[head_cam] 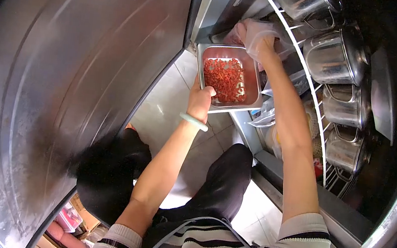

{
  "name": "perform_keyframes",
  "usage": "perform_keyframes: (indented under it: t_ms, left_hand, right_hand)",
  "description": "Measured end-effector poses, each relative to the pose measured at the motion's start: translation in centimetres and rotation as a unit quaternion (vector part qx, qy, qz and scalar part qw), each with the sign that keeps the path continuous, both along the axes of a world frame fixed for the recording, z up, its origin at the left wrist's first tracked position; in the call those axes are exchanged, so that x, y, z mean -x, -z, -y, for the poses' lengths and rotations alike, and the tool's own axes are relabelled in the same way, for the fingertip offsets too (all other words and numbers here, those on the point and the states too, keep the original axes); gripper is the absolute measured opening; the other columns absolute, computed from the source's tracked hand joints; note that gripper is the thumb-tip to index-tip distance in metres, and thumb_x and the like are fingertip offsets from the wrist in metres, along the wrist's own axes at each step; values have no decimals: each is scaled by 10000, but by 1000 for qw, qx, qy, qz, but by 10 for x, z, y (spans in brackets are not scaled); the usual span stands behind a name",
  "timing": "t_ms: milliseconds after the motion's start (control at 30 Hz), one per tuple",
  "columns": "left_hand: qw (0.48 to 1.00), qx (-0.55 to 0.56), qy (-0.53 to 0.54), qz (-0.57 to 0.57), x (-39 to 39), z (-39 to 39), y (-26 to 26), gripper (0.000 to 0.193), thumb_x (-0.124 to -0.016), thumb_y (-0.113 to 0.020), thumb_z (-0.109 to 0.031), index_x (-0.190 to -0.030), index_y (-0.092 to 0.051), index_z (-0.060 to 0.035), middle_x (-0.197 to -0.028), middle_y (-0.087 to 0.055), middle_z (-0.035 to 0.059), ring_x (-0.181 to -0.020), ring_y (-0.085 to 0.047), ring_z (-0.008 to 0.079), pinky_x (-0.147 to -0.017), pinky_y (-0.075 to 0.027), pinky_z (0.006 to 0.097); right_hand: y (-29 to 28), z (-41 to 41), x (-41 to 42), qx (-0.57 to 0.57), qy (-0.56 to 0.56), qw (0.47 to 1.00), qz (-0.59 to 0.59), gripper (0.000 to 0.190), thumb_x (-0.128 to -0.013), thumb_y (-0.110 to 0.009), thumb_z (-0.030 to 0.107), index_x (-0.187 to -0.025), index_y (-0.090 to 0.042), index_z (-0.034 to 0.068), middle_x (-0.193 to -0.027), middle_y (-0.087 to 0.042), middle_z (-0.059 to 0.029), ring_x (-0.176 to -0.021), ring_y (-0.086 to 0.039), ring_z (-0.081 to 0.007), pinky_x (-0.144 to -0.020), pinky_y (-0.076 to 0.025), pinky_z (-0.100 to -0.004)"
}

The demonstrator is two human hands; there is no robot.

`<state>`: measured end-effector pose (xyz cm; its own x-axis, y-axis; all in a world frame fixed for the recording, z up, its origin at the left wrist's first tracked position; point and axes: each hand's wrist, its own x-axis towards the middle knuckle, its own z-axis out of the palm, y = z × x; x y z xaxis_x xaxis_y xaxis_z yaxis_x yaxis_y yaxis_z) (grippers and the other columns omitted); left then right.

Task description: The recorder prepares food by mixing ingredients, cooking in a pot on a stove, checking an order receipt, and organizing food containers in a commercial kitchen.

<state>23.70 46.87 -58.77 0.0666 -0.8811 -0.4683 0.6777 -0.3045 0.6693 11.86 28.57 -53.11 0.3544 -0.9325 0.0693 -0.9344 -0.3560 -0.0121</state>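
My left hand point(202, 100) grips the near left rim of a square stainless steel pan point(253, 93), thumb over the edge. Chopped red pieces, possibly chillies, point(225, 77) lie across the pan's bottom. A pale bangle point(194, 121) circles my left wrist. Beyond the pan's far right corner, my right hand point(257, 39) reaches into the open cabinet, among clear plastic bags point(265, 34) with pinkish contents. Plastic covers part of that hand, and its fingers are mostly hidden, so its hold cannot be made out.
A large metal door point(99, 57) stands at the left. At the right, a white wire shelf point(310, 76) carries several stainless steel pots point(333, 56). Filled plastic bags point(269, 112) lie below the shelf. A metal sill point(274, 164) edges the cabinet. My knees are over the tiled floor point(165, 94).
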Motion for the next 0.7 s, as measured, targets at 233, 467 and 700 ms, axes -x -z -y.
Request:
perform_keyframes:
  t_ms: [233, 467, 700]
  left_hand:
    - [1000, 0, -8, 8, 5, 0, -3, 623, -644, -395, 91, -1257, -404, -20, -1111, -531, 69, -993, -489, 158, -888, -356, 258]
    - [1000, 17, -6, 2, 11, 1, 1, 634, -627, -402, 93, -1252, -408, -14, -1104, -537, 74, -984, -494, 166, -876, -365, 266]
    - [999, 2, -25, 44, 4, -5, -5, 608, -645, -407, 87, -1242, -424, -28, -1062, -549, 67, -918, -500, 158, -827, -382, 260]
  right_hand:
    - [1, 38, 31, -68, -59, 990, -106, 259, -796, -490, 218, -853, -610, -4, -947, -585, -247, -840, -578, -340, -724, -438, -407]
    - [-14, 33, 56, -159, 188, 774, 583, 192, -817, -546, 218, -709, -545, 58, -594, -507, -32, -486, -465, -128, -419, -360, -244]
    - [-52, -52, 32, -218, 184, 693, 663, 264, -864, -492, 284, -675, -501, 101, -492, -418, 31, -374, -352, -76, -354, -245, -211]
